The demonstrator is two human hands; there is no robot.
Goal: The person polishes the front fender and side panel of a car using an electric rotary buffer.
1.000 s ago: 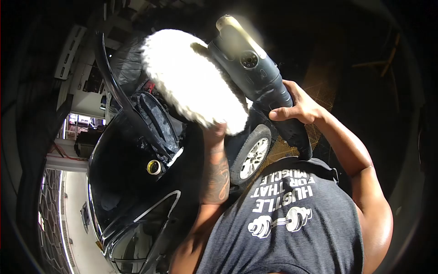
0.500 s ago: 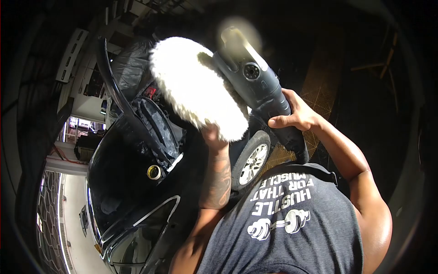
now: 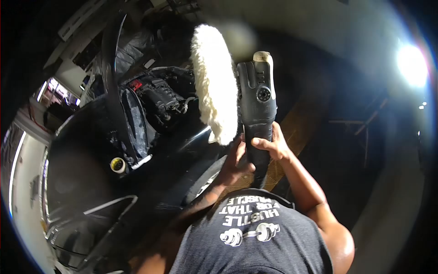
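A dark car polisher [image 3: 258,107] stands nearly upright in front of my chest. My right hand [image 3: 273,145] is wrapped round its body, with the thumb across the front. On the polisher's left side is a thick, fluffy white wool pad [image 3: 214,86], seen nearly edge-on. My left hand [image 3: 233,165] is just below the pad at the left side of the polisher body. Its fingers point upward and its thumb is apart; some fingertips are hidden, and I cannot tell whether they touch the tool.
A black car [image 3: 82,150] with its hood [image 3: 111,68] raised is at the left, showing the engine [image 3: 162,93]. A round yellow-rimmed container [image 3: 117,165] sits on its fender. A bright lamp [image 3: 412,65] shines at the right, near a stand [image 3: 365,125].
My left hand has left the wool pad and come down beside the polisher body. The polisher has turned more upright, its pad now edge-on. The camera view has shifted right.
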